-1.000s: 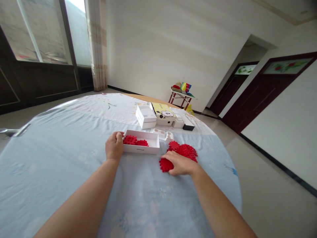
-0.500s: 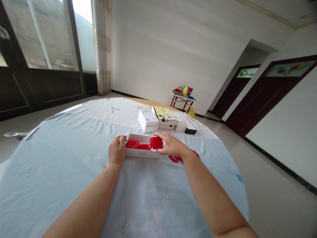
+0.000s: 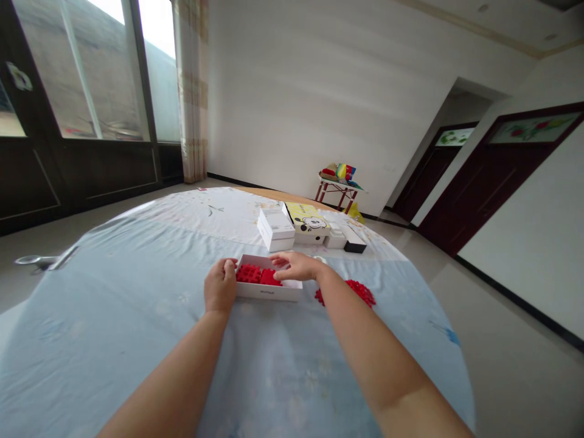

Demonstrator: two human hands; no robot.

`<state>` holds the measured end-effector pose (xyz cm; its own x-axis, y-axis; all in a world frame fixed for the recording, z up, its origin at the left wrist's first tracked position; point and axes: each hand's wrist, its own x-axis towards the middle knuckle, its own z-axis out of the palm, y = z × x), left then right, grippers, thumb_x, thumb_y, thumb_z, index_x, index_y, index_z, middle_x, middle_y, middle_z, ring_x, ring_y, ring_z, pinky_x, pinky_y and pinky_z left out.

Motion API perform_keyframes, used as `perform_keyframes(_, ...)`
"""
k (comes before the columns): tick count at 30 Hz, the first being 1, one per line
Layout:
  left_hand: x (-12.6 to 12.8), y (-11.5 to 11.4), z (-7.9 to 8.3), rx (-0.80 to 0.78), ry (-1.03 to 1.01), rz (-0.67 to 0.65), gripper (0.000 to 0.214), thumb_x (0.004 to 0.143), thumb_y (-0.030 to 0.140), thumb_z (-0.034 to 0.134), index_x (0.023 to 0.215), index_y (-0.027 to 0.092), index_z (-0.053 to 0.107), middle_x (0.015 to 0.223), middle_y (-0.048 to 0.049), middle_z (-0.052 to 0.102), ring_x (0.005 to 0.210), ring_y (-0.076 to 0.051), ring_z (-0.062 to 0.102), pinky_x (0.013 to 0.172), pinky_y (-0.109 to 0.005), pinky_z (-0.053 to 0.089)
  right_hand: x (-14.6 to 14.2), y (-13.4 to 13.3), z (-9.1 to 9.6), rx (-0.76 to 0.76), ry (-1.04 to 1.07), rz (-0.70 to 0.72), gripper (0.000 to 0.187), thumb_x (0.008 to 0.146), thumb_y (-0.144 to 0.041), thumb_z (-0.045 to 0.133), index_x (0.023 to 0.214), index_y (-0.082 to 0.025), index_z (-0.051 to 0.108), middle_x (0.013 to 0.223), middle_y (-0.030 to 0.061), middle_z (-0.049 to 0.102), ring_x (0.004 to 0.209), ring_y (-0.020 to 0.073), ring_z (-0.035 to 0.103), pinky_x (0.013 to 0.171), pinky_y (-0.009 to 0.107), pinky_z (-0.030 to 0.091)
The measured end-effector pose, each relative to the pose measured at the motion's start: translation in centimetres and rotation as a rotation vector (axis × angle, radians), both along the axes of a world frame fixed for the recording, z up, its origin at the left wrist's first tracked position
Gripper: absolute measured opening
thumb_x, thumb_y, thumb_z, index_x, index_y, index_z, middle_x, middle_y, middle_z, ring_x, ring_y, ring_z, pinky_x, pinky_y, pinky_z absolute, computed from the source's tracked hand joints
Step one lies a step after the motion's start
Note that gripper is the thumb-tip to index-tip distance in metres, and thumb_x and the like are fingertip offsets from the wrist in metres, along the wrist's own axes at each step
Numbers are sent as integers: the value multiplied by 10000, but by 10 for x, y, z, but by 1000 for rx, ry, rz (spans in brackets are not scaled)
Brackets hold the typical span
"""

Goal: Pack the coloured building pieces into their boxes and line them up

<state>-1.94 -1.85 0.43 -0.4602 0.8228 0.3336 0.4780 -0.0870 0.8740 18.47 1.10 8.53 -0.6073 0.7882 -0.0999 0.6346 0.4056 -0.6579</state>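
A white open box (image 3: 269, 292) holds red toothed-edge building pieces (image 3: 249, 274). My left hand (image 3: 221, 285) is closed around the box's left end. Inside the box, near its middle, my right hand (image 3: 297, 267) has its thumb and fingers at a red toothed piece (image 3: 269, 277), which sits beside the others; the fingertips are partly hidden behind it. More red toothed pieces (image 3: 362, 293) lie in a heap on the cloth right of the box, partly covered by my right forearm.
Behind the open box stand a white box (image 3: 276, 231), a yellow cartoon box (image 3: 306, 222), a small white box (image 3: 335, 237) and a black-and-white box (image 3: 354, 240). A pale blue tablecloth (image 3: 137, 304) covers the round table. A metal clip (image 3: 64, 258) sits at the left edge.
My right hand has moved left and down into the box with the red piece, which now sits beside the others. The view has tilted slightly.
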Motion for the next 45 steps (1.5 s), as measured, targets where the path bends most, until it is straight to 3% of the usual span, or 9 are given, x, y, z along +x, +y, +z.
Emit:
perform_keyframes(5, 0, -1, 0, -18, 38, -1, 334, 815, 312, 329, 856, 200, 641, 851, -58, 672, 805, -200, 595, 687, -286, 419, 4, -7, -7, 135, -67, -140, 450, 730, -214, 583, 1174, -150, 562, 1095, 90, 637, 979, 189, 603, 872, 311, 464)
perform_keyframes(10, 2, -4, 3, -60, 125, 9, 328, 815, 305, 334, 869, 209, 643, 887, -73, 670, 846, -219, 593, 700, -302, 423, -4, -11, -14, 136, -87, -60, 412, 733, -182, 529, 1138, -199, 597, 1055, 41, 667, 954, 175, 619, 845, 280, 476)
perform_keyframes(16, 6, -8, 7, -52, 223, 26, 317, 816, 283, 326, 875, 206, 627, 930, -89, 651, 891, -229, 588, 747, -322, 431, -8, -8, -27, 178, -5, -62, 431, 723, -158, 511, 1145, -163, 596, 1055, 65, 669, 959, 180, 620, 847, 277, 476)
perform_keyframes(24, 9, -9, 7, -91, 251, 3, 346, 833, 304, 307, 928, 193, 620, 954, -94, 624, 915, -234, 572, 793, -342, 430, -10, -12, -20, 258, -18, -105, 447, 701, -112, 498, 1135, -137, 606, 1059, 93, 670, 956, 197, 619, 857, 287, 465)
perform_keyframes(27, 8, -9, 7, -59, 228, -1, 324, 826, 312, 342, 925, 190, 625, 946, -82, 605, 834, -207, 579, 789, -334, 437, -4, -9, -21, 249, -28, -150, 436, 709, -129, 507, 1133, -151, 606, 1058, 84, 668, 944, 189, 621, 840, 279, 471)
perform_keyframes(31, 8, -8, 4, 43, 208, -48, 303, 821, 346, 398, 925, 192, 636, 921, -62, 573, 741, -171, 566, 745, -316, 456, 4, -9, -22, 224, -3, -93, 416, 723, -212, 559, 1134, -167, 607, 1039, 66, 674, 936, 171, 625, 843, 259, 467)
perform_keyframes(36, 9, -9, 3, 212, 385, -129, 298, 817, 370, 450, 956, 226, 671, 1032, -73, 571, 980, -222, 527, 855, -368, 409, 5, -7, -21, 240, 48, -60, 454, 703, -256, 604, 1142, -142, 600, 1066, 77, 666, 919, 167, 626, 831, 248, 472)
perform_keyframes(41, 13, -14, 7, 141, 580, -155, 233, 800, 331, 484, 889, 308, 698, 1065, -29, 605, 1042, -263, 473, 889, -452, 324, 3, -1, -20, 318, -37, -132, 400, 732, -157, 512, 1116, -157, 621, 1055, 77, 676, 940, 173, 624, 840, 250, 462)
perform_keyframes(45, 15, -15, 8, 148, 600, -159, 200, 758, 320, 525, 861, 291, 694, 1033, -33, 611, 1030, -266, 472, 890, -449, 319, -2, 2, -21, 306, -152, -75, 423, 725, -152, 505, 1133, -155, 615, 1113, 91, 655, 1019, 206, 600, 890, 278, 440)
